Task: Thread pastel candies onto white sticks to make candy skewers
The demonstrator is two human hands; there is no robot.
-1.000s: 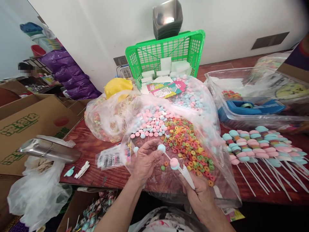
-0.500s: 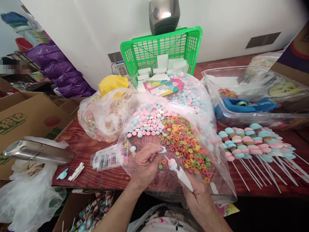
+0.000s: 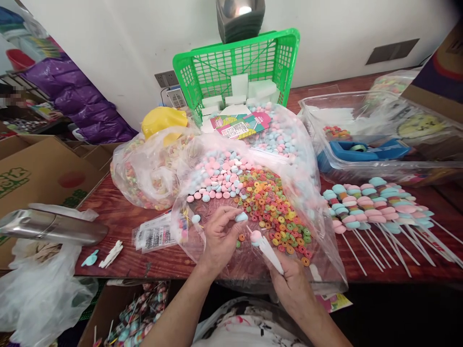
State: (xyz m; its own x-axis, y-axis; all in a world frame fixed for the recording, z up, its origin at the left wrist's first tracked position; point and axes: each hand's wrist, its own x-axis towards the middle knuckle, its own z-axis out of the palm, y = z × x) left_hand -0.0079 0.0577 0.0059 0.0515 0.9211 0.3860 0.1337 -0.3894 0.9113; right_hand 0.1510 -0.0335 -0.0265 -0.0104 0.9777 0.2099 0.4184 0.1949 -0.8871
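My left hand (image 3: 220,237) pinches a pale blue candy disc (image 3: 241,217) between thumb and fingers, just above the open clear bag (image 3: 325,241). My right hand (image 3: 291,282) grips a white stick (image 3: 270,251) that carries a pink and blue candy (image 3: 256,236) near its tip; the tip points up-left toward the blue disc. Both hands rest over the bag, which holds pink and blue candy discs (image 3: 220,176) and coloured candy rings (image 3: 275,207).
Finished candy skewers (image 3: 372,207) lie in a row on the red table (image 3: 119,217) at right. Behind stand a green basket (image 3: 235,72), a clear tub (image 3: 314,125) with a blue tape dispenser (image 3: 365,152), and another candy bag (image 3: 144,168). A steel flask (image 3: 54,229) and cardboard boxes (image 3: 39,178) are at left.
The blue disc has come off the stick's tip and is now held apart in my left hand. Both hands shifted slightly up in view as the camera tilted down.
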